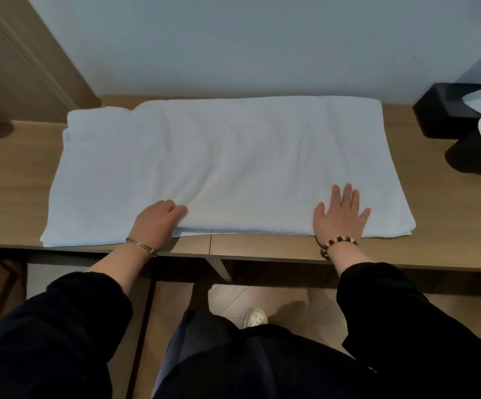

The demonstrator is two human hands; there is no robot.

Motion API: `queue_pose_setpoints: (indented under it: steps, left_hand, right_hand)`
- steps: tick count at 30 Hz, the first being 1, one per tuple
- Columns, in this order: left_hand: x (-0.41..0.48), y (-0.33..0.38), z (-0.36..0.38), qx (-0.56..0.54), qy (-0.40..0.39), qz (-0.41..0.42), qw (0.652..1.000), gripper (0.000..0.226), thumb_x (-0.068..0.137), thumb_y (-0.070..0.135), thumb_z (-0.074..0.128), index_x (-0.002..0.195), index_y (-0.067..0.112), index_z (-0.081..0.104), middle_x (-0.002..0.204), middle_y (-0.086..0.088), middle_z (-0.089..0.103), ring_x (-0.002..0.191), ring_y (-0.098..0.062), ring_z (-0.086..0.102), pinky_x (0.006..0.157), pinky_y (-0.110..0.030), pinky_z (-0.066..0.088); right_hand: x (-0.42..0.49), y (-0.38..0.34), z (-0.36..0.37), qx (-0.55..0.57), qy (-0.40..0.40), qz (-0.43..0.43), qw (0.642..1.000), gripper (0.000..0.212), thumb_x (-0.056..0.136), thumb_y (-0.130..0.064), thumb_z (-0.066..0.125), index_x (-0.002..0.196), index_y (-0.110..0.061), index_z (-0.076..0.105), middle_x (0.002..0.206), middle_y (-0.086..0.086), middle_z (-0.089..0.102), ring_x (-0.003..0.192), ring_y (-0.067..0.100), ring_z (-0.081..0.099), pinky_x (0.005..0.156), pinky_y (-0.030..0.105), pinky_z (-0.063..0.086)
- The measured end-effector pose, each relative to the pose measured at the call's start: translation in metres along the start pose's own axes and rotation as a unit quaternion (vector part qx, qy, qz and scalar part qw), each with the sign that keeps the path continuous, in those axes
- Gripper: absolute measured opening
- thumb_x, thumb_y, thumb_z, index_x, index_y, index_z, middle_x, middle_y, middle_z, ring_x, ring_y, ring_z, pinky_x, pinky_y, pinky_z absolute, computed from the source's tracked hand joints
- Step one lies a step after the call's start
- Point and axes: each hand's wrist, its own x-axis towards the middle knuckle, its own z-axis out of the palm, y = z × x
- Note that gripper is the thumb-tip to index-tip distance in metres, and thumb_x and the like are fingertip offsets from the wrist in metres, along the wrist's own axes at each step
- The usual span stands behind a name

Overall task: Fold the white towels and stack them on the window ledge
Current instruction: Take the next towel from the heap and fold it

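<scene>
— The hands?
— Left hand (158, 220) grips the white towel (219, 156) at its near edge, fingers curled. Right hand (341, 214) lies flat on it, fingers spread.
— The towel?
— Spread across the wooden desk (440, 226).

White towel (227, 162) spread flat, doubled, on desk (434, 220).

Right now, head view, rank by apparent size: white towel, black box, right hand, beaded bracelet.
1. white towel
2. black box and right hand: too close to rank; the box is partly cropped
3. beaded bracelet
</scene>
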Motion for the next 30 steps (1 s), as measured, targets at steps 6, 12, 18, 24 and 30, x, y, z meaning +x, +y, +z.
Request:
queue_pose_setpoints:
  steps: [6,12,18,24,30]
  left_hand:
    - [-0.003,0.000,0.003,-0.010,0.010,-0.007,1.000,0.048,0.042,-0.005,0.080,0.086,0.007,0.065,0.065,-0.011,0.053,0.052,-0.029,0.051,0.040,-0.029,0.044]
    - [0.008,0.030,-0.002,0.024,0.100,0.025,0.994,0.063,0.047,0.011,0.079,0.106,0.012,0.056,0.094,-0.016,0.063,0.078,-0.035,0.060,0.065,-0.037,0.047]
    - [0.022,0.040,0.009,0.083,-0.059,0.072,0.992,0.102,0.054,0.015,0.080,0.144,0.023,0.033,0.148,-0.005,0.040,0.132,-0.032,0.043,0.100,-0.056,0.036]
    - [0.019,0.045,0.014,0.053,-0.086,0.024,0.995,0.084,0.082,0.026,0.061,0.147,0.033,0.007,0.155,0.006,0.003,0.145,-0.025,0.014,0.110,-0.058,0.018]
    - [0.020,0.067,0.009,0.029,-0.132,-0.010,0.991,0.063,0.097,0.043,0.022,0.148,0.032,-0.014,0.150,0.009,-0.025,0.145,-0.018,-0.015,0.116,-0.048,-0.004]
  right_hand:
    - [0.002,0.011,-0.004,-0.019,-0.005,-0.019,1.000,0.061,0.098,-0.043,0.017,0.153,-0.020,0.003,0.160,0.004,-0.005,0.147,0.021,-0.004,0.117,0.050,0.002]
    - [0.007,-0.017,-0.021,0.061,-0.033,0.020,0.997,0.062,0.098,-0.034,0.028,0.152,-0.015,0.004,0.159,0.009,-0.010,0.146,0.025,-0.008,0.117,0.052,-0.001]
    - [-0.003,-0.022,-0.005,-0.039,-0.043,-0.204,0.977,0.057,0.100,-0.046,0.012,0.151,-0.029,-0.008,0.159,0.000,-0.015,0.146,0.019,-0.013,0.116,0.049,-0.006]
    - [0.011,-0.023,-0.015,-0.041,-0.051,-0.108,0.992,0.059,0.098,-0.029,0.022,0.152,-0.024,-0.002,0.160,0.004,-0.010,0.147,0.021,-0.008,0.116,0.051,-0.003]
    - [-0.005,-0.116,-0.025,0.029,-0.018,-0.172,0.984,0.058,0.102,-0.024,0.023,0.152,-0.015,-0.004,0.159,0.009,-0.013,0.146,0.023,-0.010,0.118,0.047,-0.001]
